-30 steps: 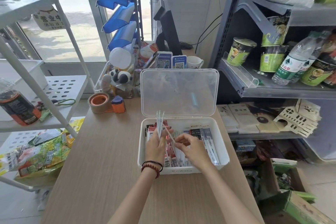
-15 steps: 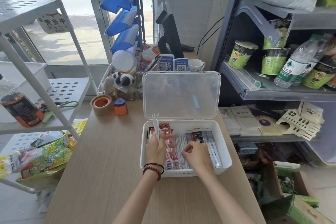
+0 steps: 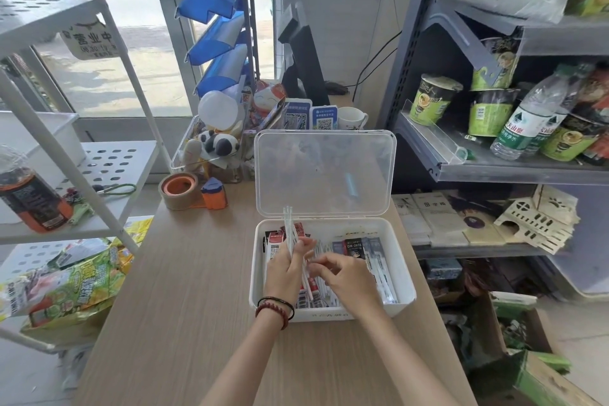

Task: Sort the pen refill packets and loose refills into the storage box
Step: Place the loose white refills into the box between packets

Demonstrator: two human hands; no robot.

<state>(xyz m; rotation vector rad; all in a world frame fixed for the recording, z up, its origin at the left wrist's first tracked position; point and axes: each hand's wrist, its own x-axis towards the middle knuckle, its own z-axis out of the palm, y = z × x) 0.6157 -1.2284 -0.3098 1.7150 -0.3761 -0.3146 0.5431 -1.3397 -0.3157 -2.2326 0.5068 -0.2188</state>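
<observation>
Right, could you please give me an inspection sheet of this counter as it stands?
Surface: wooden counter, storage box stands on its right part.
Job's things: box lid stands open; refill packets lie inside in rows; loose refills held upright over its left part.
Clutter: tape roll and orange dispenser left of the lid; panda toy, mug behind.
Grippers: left hand grips the loose refills; right hand reaches beside them, pinch unclear.
Cables: black cable on the wall behind the monitor.
Surroundings: grey shelf with noodle cups and water bottle, right; white rack and snack bags, left.
</observation>
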